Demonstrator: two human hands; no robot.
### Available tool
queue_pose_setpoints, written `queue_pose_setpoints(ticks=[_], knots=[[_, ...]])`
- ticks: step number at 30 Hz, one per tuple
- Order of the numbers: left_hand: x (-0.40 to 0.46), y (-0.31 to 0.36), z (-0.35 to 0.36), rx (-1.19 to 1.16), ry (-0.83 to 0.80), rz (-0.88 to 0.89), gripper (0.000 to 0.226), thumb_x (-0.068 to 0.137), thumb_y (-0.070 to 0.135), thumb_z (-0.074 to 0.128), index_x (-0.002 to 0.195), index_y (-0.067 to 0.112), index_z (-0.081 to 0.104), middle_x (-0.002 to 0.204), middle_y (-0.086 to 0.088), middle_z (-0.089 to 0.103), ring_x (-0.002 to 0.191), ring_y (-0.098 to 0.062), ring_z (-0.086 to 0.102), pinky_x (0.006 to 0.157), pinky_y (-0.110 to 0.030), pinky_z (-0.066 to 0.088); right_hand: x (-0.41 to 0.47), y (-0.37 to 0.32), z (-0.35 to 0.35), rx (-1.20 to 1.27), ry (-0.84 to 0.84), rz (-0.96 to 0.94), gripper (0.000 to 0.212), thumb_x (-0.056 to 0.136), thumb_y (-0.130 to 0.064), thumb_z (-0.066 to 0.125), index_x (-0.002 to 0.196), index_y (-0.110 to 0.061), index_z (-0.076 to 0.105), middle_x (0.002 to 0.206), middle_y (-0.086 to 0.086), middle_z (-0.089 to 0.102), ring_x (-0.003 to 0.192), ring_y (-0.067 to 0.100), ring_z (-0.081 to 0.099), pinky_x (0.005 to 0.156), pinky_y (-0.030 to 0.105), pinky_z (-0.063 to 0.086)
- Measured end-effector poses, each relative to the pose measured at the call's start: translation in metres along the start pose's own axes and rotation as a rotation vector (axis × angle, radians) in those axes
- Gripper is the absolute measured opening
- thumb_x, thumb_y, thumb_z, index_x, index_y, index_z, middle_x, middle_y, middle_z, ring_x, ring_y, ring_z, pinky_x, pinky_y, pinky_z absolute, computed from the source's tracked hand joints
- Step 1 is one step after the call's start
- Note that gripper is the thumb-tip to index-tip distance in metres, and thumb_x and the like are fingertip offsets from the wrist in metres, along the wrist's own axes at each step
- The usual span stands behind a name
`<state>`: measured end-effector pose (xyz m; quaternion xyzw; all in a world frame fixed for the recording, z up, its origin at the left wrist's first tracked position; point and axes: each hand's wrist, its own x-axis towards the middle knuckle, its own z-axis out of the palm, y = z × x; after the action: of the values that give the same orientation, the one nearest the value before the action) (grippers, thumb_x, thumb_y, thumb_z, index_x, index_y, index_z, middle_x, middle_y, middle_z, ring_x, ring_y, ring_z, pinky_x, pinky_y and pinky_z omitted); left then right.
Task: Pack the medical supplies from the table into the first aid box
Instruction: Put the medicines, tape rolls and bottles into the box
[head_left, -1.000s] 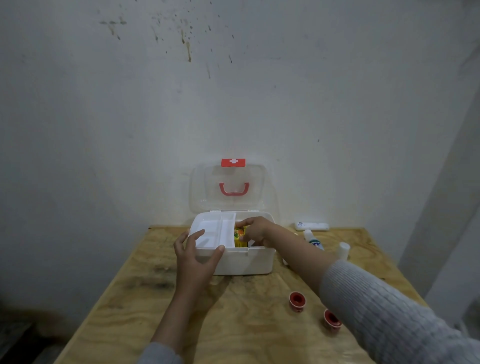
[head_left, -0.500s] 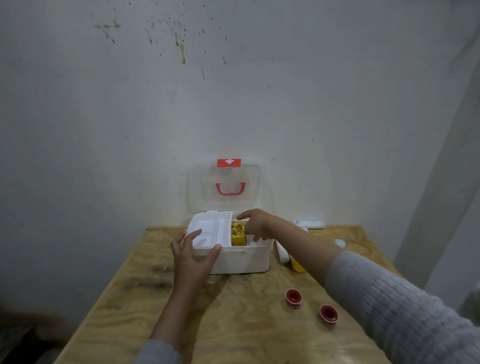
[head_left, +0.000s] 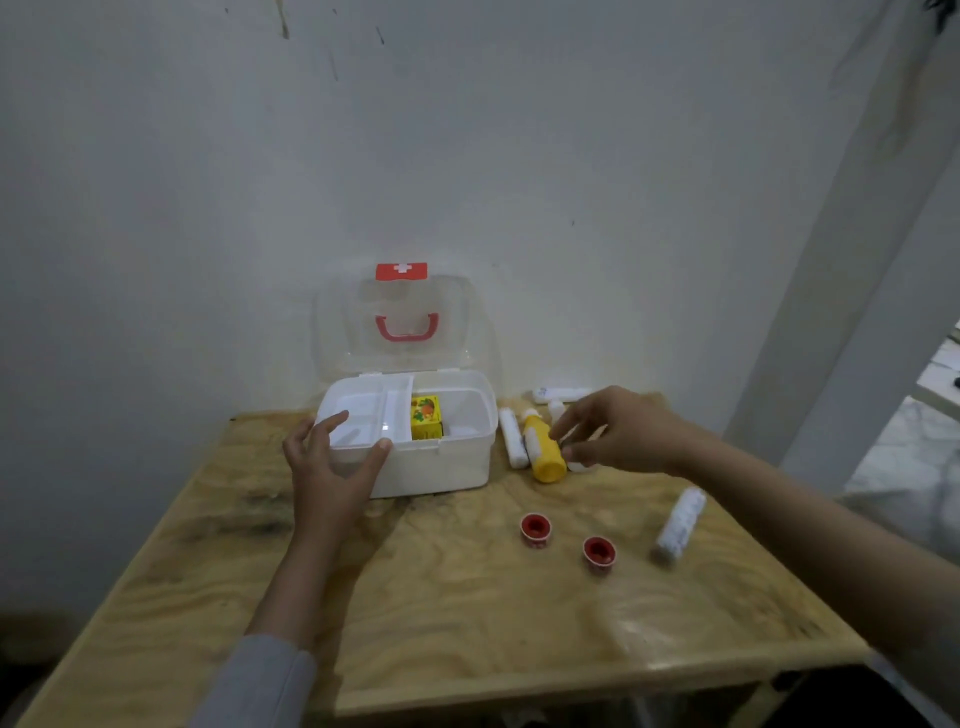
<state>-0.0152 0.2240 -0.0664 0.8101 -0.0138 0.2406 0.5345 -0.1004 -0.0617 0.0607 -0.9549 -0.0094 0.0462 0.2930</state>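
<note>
Setting: a wooden surface (head_left: 467, 613) pushed against a pale wall, seen from above the person's own hands.
First aid box (head_left: 441, 462): white, near the back of the surface, its clear lid (head_left: 400, 322) standing open against the wall; a white tray (head_left: 363, 410) covers the left part of the opening.
Already packed: a small yellow carton (head_left: 426, 417) stands upright inside the box, just right of the tray.
Left hand (head_left: 332, 467): fingers spread, resting on the box's front left corner, thumb on the rim, steadying it rather than gripping anything.
Right hand (head_left: 618, 431): fingers apart and curled, hovering beside a yellow bottle (head_left: 543, 452) that lies on its side just right of the box; motion blur makes it hard to say whether the fingertips touch it.
Still on the surface: a white roll (head_left: 513, 437) between box and bottle, another white roll (head_left: 678, 522) further right, two red-cored tape rolls (head_left: 535, 529) (head_left: 599, 551) near the front, a flat white case (head_left: 561, 394) by the wall, and small white items partly hidden behind the right hand.
Progress: early, by my reading; most supplies remain outside.
Risk: the bottle lies on its round side, so a glancing touch could roll it into the white roll or toward the front edge.
Risk: a bottle set in lying down may jam against the carton or tray and stop the lid closing.
</note>
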Motion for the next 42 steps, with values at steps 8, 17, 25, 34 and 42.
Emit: queue_pose_setpoints(ticks=[8,17,25,34,42], knots=[[-0.001,-0.002,0.002,0.015,0.003,0.016,0.056,0.074,0.033,0.075,0.124,0.025,0.052,0.145,-0.007,0.023,0.134,-0.021,0.032,0.102,-0.026,0.031,-0.057,0.058,0.060,-0.265,0.037,-0.017,0.018,0.079,-0.033,0.071,0.096,-0.029,0.068,0.100,-0.012,0.058,0.088,0.005,0.059,0.075,0.023,0.053],[-0.001,-0.002,0.002,0.012,-0.008,-0.002,0.056,0.075,0.034,0.074,0.124,0.025,0.051,0.146,-0.007,0.021,0.135,-0.021,0.030,0.101,-0.024,0.030,-0.038,0.063,0.102,-0.213,0.180,-0.121,0.025,0.085,-0.025,0.063,0.109,-0.029,0.062,0.094,-0.011,0.057,0.091,0.006,0.047,0.081,0.032,0.050],[0.000,-0.004,0.002,-0.001,-0.013,0.001,0.055,0.074,0.035,0.075,0.123,0.028,0.051,0.144,-0.005,0.023,0.134,-0.020,0.031,0.103,-0.027,0.033,-0.021,0.046,0.109,-0.335,0.183,-0.142,0.027,0.092,-0.032,0.055,0.118,-0.028,0.062,0.104,-0.003,0.064,0.097,0.018,0.050,0.078,0.031,0.046],[-0.001,-0.001,0.002,-0.005,-0.005,-0.015,0.061,0.072,0.035,0.076,0.126,0.028,0.049,0.143,-0.006,0.025,0.132,-0.020,0.033,0.101,-0.027,0.034,-0.007,0.027,0.097,-0.230,0.241,-0.227,0.017,0.088,-0.028,0.060,0.103,-0.026,0.067,0.090,-0.002,0.064,0.087,0.016,0.053,0.074,0.035,0.050],[-0.001,0.003,-0.002,0.025,-0.035,-0.059,0.085,0.070,0.041,0.077,0.140,0.029,0.031,0.144,-0.003,0.023,0.129,-0.022,0.035,0.098,-0.034,0.041,0.028,-0.049,0.077,-0.118,0.326,-0.459,0.015,0.089,-0.022,0.061,0.102,-0.019,0.067,0.088,0.003,0.063,0.085,0.016,0.048,0.072,0.027,0.039]])
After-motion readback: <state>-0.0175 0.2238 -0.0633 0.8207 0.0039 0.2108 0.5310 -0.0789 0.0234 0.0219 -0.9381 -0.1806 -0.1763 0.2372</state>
